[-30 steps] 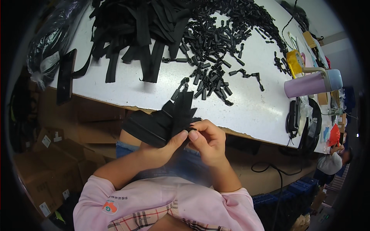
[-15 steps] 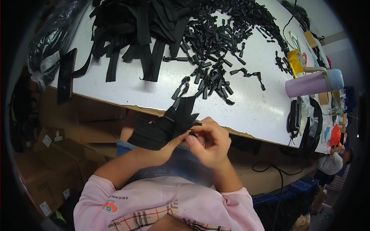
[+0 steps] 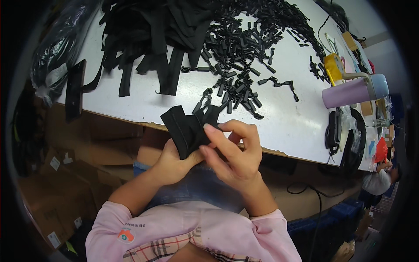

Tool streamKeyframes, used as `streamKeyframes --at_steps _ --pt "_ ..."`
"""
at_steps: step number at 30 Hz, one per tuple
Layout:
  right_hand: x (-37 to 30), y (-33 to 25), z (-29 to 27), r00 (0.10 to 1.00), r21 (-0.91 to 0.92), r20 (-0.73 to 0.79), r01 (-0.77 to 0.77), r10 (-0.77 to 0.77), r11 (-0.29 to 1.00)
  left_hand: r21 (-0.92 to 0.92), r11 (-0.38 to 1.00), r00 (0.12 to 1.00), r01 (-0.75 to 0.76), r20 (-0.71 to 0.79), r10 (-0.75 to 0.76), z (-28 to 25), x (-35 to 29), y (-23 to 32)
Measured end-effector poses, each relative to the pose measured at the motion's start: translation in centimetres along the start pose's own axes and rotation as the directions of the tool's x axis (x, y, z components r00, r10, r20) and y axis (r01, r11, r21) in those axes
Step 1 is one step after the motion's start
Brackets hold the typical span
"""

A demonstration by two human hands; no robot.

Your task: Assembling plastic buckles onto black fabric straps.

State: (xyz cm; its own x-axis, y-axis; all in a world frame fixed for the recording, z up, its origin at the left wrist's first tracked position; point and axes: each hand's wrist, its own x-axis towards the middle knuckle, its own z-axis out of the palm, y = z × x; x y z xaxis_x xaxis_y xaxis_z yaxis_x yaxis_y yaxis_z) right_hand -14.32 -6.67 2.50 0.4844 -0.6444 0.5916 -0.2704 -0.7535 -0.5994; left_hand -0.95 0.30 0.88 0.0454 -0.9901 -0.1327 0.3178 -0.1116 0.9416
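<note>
A small bundle of black zipper strips (image 3: 181, 131) is held over the table's front edge, bent upward with its ends fanned apart. My left hand (image 3: 171, 165) is closed round the lower part of the bundle. At the bundle's right side is my right hand (image 3: 240, 161), its index finger and thumb on the strips and the other fingers curled behind. Whether a zipper slider sits between those fingers is hidden. Just beyond lies a heap of black zipper sliders with long pull tabs (image 3: 235, 89). More black strips (image 3: 152, 39) are piled at the far left.
The white table (image 3: 135, 105) has a rough, chipped front edge. On its left lie a dark phone-like slab (image 3: 75, 89) and a clear plastic bag (image 3: 61, 52). A lilac bottle (image 3: 347, 94) and yellow tape roll (image 3: 334, 69) lie right. Cardboard boxes (image 3: 56, 192) stand below left; a person (image 3: 376, 183) is far right.
The strip bundle has swung from pointing left to standing upward. My right thumb and index finger have spread from a tight pinch and moved slightly up along the strips.
</note>
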Motion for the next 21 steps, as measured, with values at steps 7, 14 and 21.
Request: streamKeyframes --at_steps 7,14,21 --pt "-0.8 0.2 -0.5 0.947 0.679 0.209 -0.32 0.244 0.661 -0.105 0.993 0.996 -0.058 0.062 0.065 -1.1 0.5 -0.5" --pt "-2.1 0.2 -0.7 0.81 0.703 0.373 -0.564 0.452 0.432 0.045 0.999 0.999 0.015 -0.043 -0.013 0.5 -0.4 0.0" --pt "-3.0 0.6 -0.5 0.687 0.758 0.488 -0.639 0.539 0.129 0.469 0.546 0.706 -0.695 0.298 0.643 0.4 0.9 -0.9"
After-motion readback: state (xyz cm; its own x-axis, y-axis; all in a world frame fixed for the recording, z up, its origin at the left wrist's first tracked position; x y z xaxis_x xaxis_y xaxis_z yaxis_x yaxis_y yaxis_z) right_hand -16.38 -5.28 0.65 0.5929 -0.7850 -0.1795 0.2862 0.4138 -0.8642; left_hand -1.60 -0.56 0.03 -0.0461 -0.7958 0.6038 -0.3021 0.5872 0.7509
